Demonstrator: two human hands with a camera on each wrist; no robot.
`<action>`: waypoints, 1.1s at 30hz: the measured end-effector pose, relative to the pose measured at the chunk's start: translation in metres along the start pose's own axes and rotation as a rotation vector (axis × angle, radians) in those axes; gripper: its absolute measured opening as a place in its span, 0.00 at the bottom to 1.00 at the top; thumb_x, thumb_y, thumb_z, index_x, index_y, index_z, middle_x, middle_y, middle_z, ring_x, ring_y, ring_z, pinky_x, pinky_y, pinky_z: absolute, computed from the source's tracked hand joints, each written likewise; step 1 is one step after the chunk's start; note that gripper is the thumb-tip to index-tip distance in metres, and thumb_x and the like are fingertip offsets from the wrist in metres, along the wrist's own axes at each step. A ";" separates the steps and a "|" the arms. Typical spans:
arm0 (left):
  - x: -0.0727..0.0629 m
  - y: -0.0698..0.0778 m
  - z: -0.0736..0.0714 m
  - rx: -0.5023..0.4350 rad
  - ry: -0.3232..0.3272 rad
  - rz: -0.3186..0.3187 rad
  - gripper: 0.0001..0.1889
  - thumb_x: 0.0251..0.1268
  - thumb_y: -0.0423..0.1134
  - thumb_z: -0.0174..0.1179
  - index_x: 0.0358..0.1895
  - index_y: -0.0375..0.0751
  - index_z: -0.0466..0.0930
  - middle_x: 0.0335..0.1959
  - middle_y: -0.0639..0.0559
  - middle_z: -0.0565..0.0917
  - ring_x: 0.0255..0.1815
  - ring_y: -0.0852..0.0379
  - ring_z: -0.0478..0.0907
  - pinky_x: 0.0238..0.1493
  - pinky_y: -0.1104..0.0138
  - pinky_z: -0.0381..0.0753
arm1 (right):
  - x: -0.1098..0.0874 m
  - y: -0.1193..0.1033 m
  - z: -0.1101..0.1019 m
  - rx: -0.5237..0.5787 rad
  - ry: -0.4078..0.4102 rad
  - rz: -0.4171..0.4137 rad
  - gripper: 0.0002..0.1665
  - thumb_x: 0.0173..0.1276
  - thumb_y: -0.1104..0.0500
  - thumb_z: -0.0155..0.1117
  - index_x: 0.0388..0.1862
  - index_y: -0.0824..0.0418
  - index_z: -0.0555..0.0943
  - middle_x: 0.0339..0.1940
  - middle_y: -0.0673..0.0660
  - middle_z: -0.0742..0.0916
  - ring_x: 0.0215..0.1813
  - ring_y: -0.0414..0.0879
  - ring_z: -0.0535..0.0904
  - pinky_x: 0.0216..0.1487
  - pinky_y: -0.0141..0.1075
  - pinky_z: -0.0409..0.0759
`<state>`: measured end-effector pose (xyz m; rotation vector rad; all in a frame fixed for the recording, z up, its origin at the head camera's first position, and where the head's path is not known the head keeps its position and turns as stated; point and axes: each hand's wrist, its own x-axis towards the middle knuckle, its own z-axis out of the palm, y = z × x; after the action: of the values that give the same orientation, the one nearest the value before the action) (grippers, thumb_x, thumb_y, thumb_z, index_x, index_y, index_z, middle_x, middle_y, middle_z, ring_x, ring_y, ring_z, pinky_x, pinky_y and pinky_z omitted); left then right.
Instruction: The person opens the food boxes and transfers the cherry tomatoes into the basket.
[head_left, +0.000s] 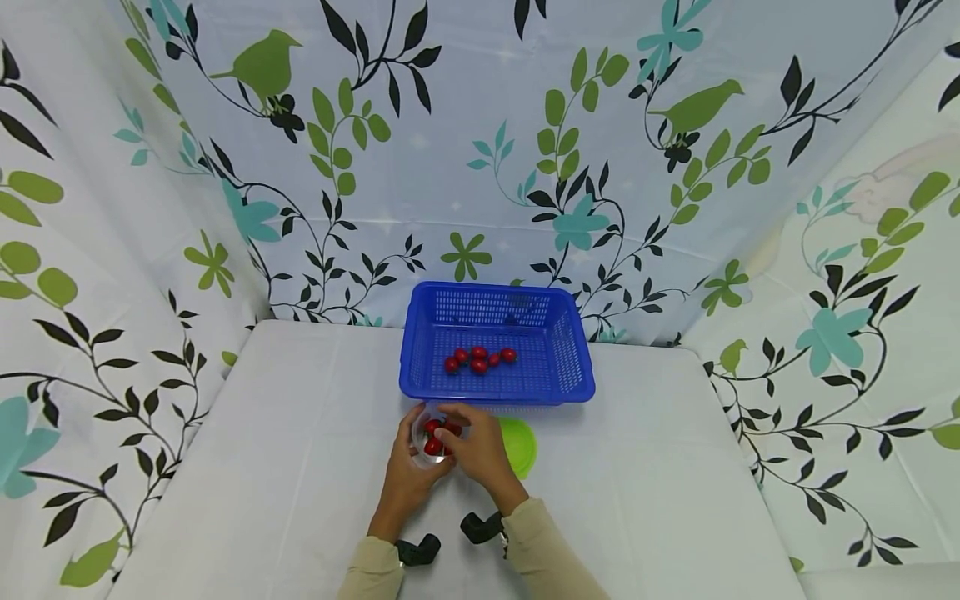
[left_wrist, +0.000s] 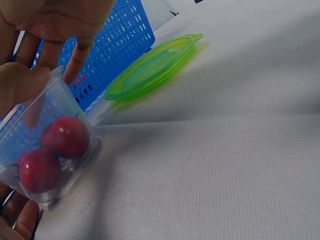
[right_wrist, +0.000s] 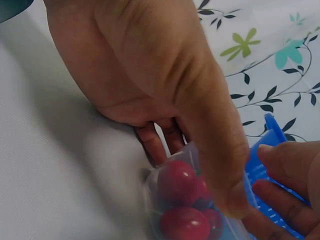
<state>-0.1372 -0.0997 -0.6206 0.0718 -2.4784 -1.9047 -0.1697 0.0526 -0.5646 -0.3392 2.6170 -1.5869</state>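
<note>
My left hand (head_left: 412, 479) holds a clear plastic tub (head_left: 420, 461), its fingers wrapped around the side. Cherry tomatoes (head_left: 433, 446) lie inside it, and red tomatoes (left_wrist: 40, 171) show through the tub wall in the left wrist view. Over the tub's mouth is my right hand (head_left: 480, 446), fingers reaching down at the rim and thumb beside it. No tomato shows plainly in its grasp, though some fingertips are hidden. From the right wrist view, several tomatoes (right_wrist: 185, 223) sit below the right thumb.
Just beyond the hands stands a blue plastic basket (head_left: 573, 387) with several cherry tomatoes (head_left: 478, 365) on its floor. A bright green lid (head_left: 521, 446) lies right of the right hand. White cloth (head_left: 637, 467) covers the table; a patterned curtain (head_left: 465, 200) hangs behind.
</note>
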 end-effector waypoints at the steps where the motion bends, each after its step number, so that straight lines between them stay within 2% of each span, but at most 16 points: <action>1: 0.000 0.000 0.000 0.001 -0.001 0.000 0.54 0.58 0.43 0.80 0.85 0.58 0.54 0.86 0.46 0.62 0.84 0.42 0.62 0.74 0.45 0.68 | 0.000 0.000 0.001 -0.005 0.002 -0.001 0.22 0.73 0.60 0.73 0.65 0.56 0.86 0.63 0.57 0.90 0.63 0.56 0.88 0.65 0.51 0.84; 10: 0.001 0.001 0.000 0.010 -0.002 0.002 0.54 0.57 0.38 0.79 0.85 0.58 0.54 0.87 0.50 0.61 0.84 0.43 0.62 0.73 0.45 0.69 | 0.006 -0.002 0.010 -0.096 0.013 -0.006 0.22 0.72 0.61 0.74 0.63 0.58 0.86 0.61 0.57 0.91 0.60 0.56 0.89 0.60 0.47 0.87; 14: 0.001 0.000 0.000 -0.007 -0.002 0.012 0.55 0.56 0.35 0.78 0.85 0.57 0.55 0.86 0.51 0.61 0.83 0.46 0.63 0.72 0.47 0.70 | 0.007 -0.002 0.014 -0.111 -0.005 0.018 0.21 0.71 0.62 0.74 0.62 0.60 0.87 0.59 0.59 0.91 0.58 0.54 0.90 0.57 0.43 0.89; 19: 0.001 -0.001 0.000 -0.002 0.004 0.021 0.55 0.55 0.33 0.78 0.85 0.56 0.55 0.86 0.51 0.62 0.82 0.45 0.64 0.71 0.47 0.71 | 0.008 -0.005 0.017 -0.126 -0.034 0.043 0.20 0.72 0.62 0.73 0.62 0.60 0.87 0.57 0.60 0.92 0.56 0.53 0.91 0.56 0.43 0.89; 28: 0.001 -0.003 -0.002 -0.012 0.006 0.036 0.54 0.55 0.32 0.78 0.84 0.56 0.57 0.85 0.49 0.63 0.82 0.45 0.64 0.70 0.46 0.71 | 0.010 -0.011 0.018 -0.267 -0.039 -0.017 0.18 0.71 0.61 0.74 0.58 0.60 0.89 0.51 0.56 0.93 0.52 0.53 0.89 0.55 0.43 0.86; 33: 0.003 -0.005 -0.002 -0.005 0.019 0.058 0.53 0.55 0.32 0.76 0.84 0.55 0.58 0.84 0.48 0.65 0.80 0.45 0.66 0.67 0.50 0.71 | 0.015 -0.012 0.022 -0.338 -0.042 -0.036 0.16 0.68 0.60 0.76 0.54 0.58 0.91 0.47 0.53 0.94 0.50 0.51 0.89 0.55 0.46 0.83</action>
<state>-0.1397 -0.1033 -0.6250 0.0175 -2.4355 -1.8797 -0.1788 0.0254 -0.5637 -0.4332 2.8553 -1.1259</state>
